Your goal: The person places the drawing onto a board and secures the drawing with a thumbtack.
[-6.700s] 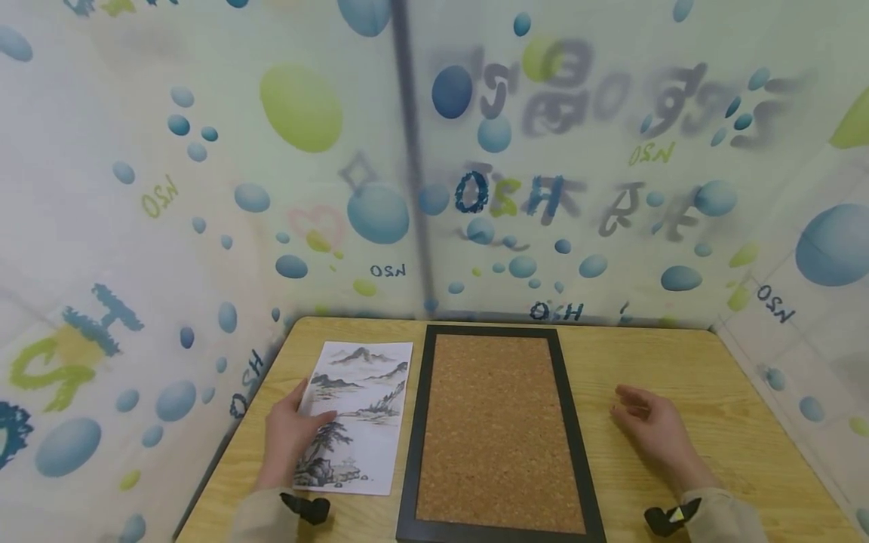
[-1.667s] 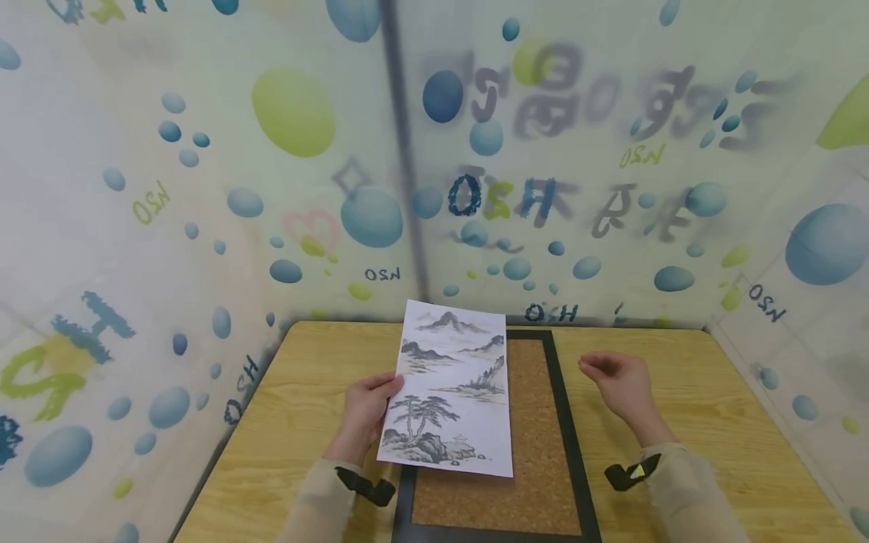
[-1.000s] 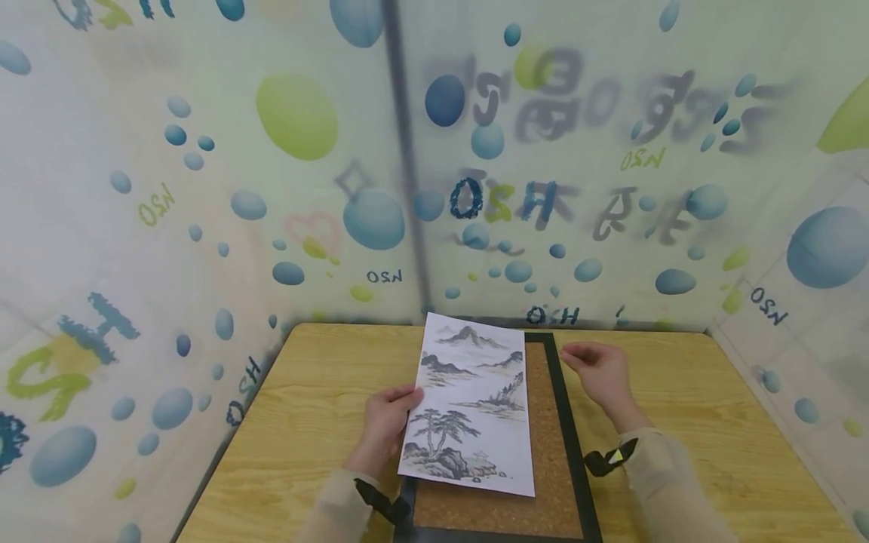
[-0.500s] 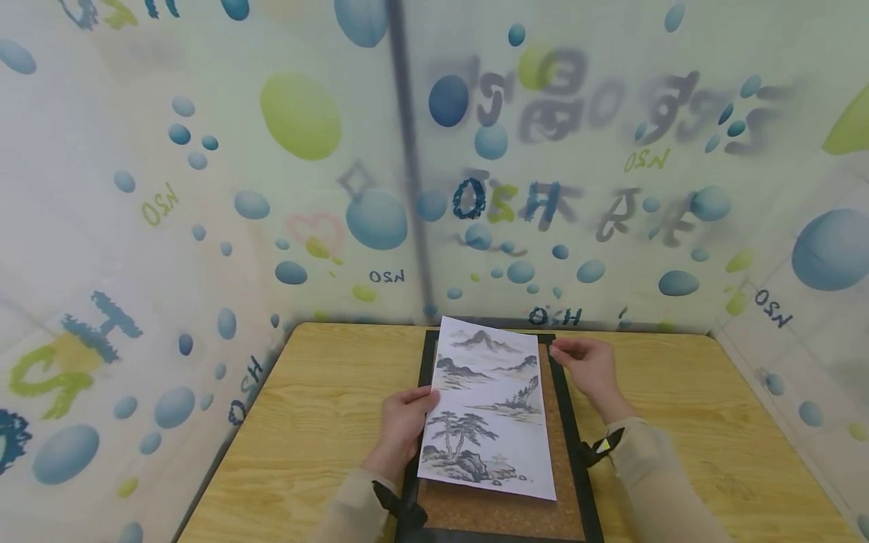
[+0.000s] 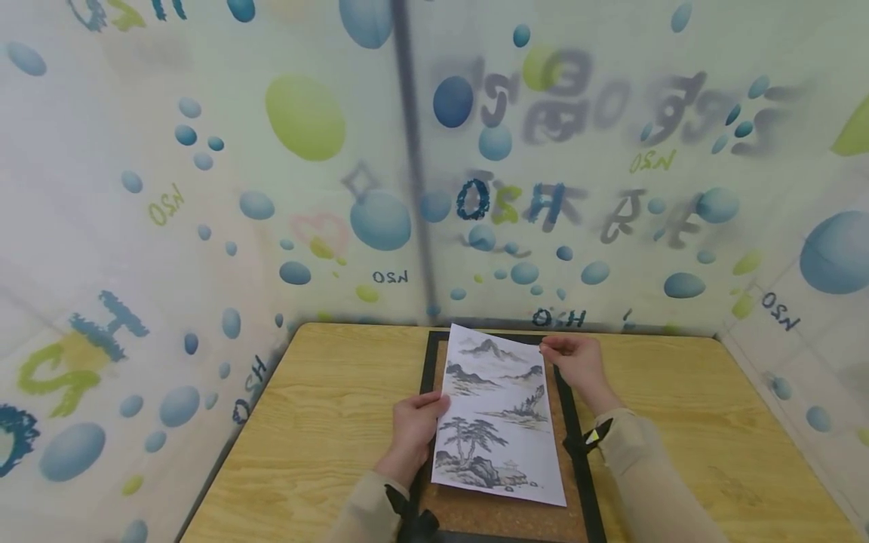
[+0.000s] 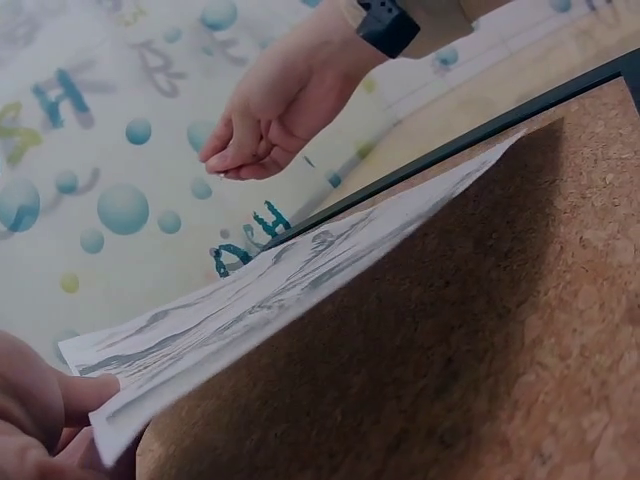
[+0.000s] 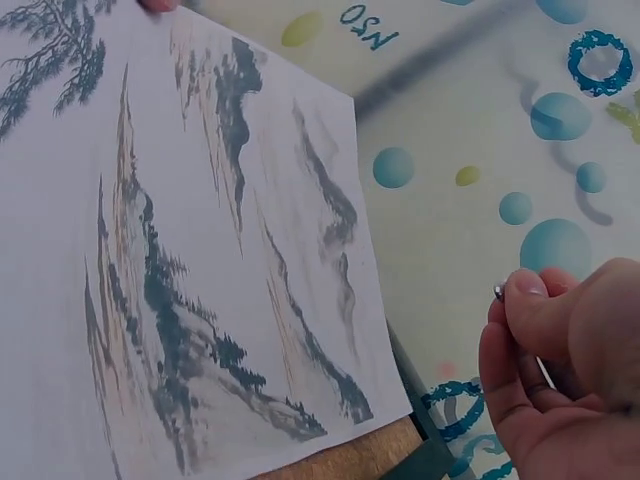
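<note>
A white sheet with an ink landscape (image 5: pixel 498 430) hangs slightly tilted over a black-framed corkboard (image 5: pixel 489 520). My left hand (image 5: pixel 412 430) pinches the sheet's left edge between thumb and fingers. In the left wrist view a shadowed gap separates the sheet (image 6: pixel 290 290) from the cork (image 6: pixel 560 330). My right hand (image 5: pixel 580 369) is close to the sheet's upper right corner. Between its thumb and forefinger, a small silvery tack-like piece (image 7: pixel 500 291) shows in the right wrist view; most of it is hidden. The right wrist view shows this hand apart from the paper.
Wooden tabletop (image 5: pixel 326 422) extends on both sides of the board. Behind it stands a pale curtain (image 5: pixel 611 286) printed with blue and green drops and lettering, which also closes off both sides.
Earlier the sheet lay left of the corkboard under my left hand. That hand has lifted it rightward over the cork. My right hand has moved left to the sheet's upper right corner.
</note>
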The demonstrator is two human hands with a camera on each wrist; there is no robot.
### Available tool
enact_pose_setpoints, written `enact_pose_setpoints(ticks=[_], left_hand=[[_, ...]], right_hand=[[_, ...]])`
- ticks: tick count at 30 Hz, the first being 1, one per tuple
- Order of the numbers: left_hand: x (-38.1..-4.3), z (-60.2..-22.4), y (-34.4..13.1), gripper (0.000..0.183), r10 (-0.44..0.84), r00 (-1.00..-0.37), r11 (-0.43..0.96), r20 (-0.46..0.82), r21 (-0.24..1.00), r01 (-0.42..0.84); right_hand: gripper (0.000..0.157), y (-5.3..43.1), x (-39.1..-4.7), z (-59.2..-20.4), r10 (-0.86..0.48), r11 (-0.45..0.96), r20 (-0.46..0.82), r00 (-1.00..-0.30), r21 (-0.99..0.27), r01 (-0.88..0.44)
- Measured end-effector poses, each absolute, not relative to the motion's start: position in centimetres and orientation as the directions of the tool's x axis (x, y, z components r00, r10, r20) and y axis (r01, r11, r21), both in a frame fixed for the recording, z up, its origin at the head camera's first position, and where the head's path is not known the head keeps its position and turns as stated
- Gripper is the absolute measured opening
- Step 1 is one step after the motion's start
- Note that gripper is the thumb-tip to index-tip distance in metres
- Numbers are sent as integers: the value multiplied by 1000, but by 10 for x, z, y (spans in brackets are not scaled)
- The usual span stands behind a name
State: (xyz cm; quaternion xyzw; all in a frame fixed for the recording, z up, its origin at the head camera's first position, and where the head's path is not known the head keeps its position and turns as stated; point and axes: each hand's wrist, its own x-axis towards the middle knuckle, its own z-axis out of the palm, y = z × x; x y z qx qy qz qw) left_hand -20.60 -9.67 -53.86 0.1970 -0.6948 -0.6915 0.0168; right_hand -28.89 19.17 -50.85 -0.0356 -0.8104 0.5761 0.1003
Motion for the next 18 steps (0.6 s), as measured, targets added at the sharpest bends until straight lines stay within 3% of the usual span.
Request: enact_pose_setpoints(ticks=[18], left_hand=[[-208,-542,-90,17,-321,-898,13,-299,947,-320]], right_hand=[[19,179,-303,-516,133,255,52,-990,-967,-16]])
